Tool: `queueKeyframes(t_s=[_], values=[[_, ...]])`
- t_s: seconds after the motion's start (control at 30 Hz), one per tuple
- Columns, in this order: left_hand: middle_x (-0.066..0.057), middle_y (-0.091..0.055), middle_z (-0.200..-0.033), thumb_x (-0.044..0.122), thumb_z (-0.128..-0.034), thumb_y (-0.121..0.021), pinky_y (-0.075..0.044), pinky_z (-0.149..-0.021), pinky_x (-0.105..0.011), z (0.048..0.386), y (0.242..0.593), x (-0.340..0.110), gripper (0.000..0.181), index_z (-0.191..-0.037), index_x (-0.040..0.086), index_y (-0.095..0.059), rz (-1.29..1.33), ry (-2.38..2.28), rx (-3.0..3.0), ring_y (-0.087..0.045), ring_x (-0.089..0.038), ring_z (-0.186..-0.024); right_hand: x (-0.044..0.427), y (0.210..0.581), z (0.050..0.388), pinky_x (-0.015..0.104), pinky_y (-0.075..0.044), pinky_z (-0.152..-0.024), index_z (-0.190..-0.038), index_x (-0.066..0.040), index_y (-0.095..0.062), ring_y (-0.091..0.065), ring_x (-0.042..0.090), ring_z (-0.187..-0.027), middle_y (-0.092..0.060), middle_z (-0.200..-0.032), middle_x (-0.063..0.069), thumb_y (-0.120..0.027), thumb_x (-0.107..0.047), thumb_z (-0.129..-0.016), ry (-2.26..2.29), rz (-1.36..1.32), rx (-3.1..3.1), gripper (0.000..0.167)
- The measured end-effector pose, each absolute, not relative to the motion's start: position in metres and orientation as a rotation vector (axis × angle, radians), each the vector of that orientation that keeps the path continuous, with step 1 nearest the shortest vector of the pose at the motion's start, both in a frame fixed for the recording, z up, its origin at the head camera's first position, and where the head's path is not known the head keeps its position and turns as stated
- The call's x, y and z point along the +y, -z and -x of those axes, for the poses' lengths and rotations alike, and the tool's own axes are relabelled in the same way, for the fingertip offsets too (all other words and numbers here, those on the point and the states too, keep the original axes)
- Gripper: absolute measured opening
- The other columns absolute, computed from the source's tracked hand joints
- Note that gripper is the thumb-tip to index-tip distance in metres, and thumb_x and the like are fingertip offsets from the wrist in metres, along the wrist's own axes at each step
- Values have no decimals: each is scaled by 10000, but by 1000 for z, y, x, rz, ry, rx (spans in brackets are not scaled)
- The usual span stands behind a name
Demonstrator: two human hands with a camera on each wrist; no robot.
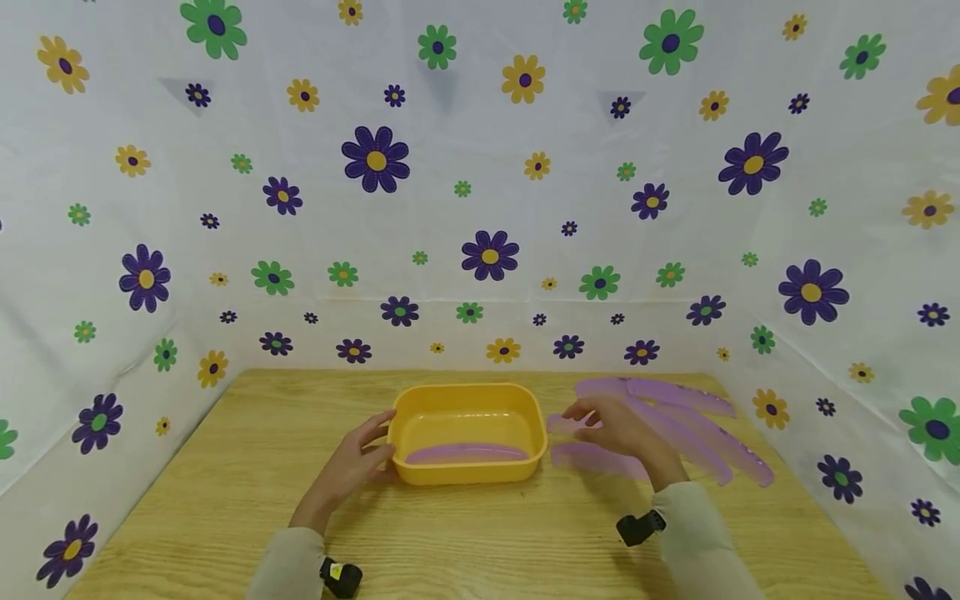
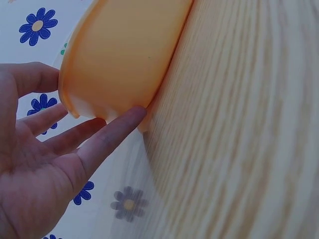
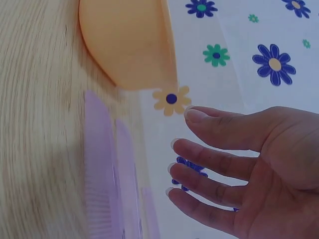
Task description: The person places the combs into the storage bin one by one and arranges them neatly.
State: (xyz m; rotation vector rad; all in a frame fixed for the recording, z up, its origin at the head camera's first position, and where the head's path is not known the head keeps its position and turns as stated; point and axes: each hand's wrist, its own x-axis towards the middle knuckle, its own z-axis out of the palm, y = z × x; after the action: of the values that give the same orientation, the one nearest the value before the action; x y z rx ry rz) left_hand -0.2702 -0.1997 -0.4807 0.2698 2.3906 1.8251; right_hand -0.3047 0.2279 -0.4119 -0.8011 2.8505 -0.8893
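A yellow plastic tub point(image 1: 468, 479) stands on the table with one translucent purple comb point(image 1: 467, 453) lying in it. My left hand point(image 1: 358, 458) rests against the tub's left end; in the left wrist view its extended fingers point(image 2: 107, 142) touch the wall. My right hand point(image 1: 617, 429) hovers right of the tub, above loose purple combs, with its fingers parted and nothing between them. Beneath it lies a comb point(image 1: 592, 460), partly covered by the hand and forearm. Fine teeth show on a comb point(image 3: 97, 169) in the right wrist view, apart from the fingertips.
Several more purple combs fan out at the table's right, among them a long comb point(image 1: 723, 442) and one near the back edge point(image 1: 682, 395). The wooden table point(image 1: 480, 550) is enclosed by a white flowered cloth point(image 1: 480, 208) at the back and sides.
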Motion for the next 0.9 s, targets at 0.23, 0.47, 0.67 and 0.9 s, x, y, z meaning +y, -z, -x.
queueKeyframes(t_s=[0.23, 0.47, 0.67, 0.9], values=[[-284, -358, -1618, 123, -1023, -577, -635, -913, -464, 268, 478, -199, 632, -1606, 113, -333, -267, -1849, 2369, -549, -487, -1358, 251, 413, 298, 594, -577, -940, -1174, 22, -707, -669, 425, -1037, -712, -1156, 227, -676, -21, -941, 941, 785, 2841, 239], [-286, -362, -1616, 114, -1022, -570, -637, -908, -462, 268, 479, -199, 630, -1605, 105, -333, -270, -1840, 2380, -552, -492, -1353, 260, 416, 295, 597, -577, -930, -1171, 46, -702, -661, 470, -1052, -703, -1170, 269, -674, 12, -932, 936, 777, 2845, 243], [-289, -364, -1614, 109, -1018, -574, -640, -900, -462, 269, 479, -198, 628, -1602, 111, -343, -266, -1845, 2381, -557, -494, -1347, 267, 422, 294, 613, -571, -927, -1170, 79, -690, -665, 464, -1027, -697, -1148, 295, -678, 16, -922, 935, 765, 2856, 256], [-296, -368, -1609, 105, -1021, -566, -641, -897, -459, 269, 479, -199, 625, -1604, 102, -338, -254, -1835, 2394, -574, -488, -1327, 278, 429, 293, 592, -582, -912, -1175, 84, -684, -678, 424, -1006, -700, -1132, 285, -676, 16, -918, 924, 769, 2859, 265]])
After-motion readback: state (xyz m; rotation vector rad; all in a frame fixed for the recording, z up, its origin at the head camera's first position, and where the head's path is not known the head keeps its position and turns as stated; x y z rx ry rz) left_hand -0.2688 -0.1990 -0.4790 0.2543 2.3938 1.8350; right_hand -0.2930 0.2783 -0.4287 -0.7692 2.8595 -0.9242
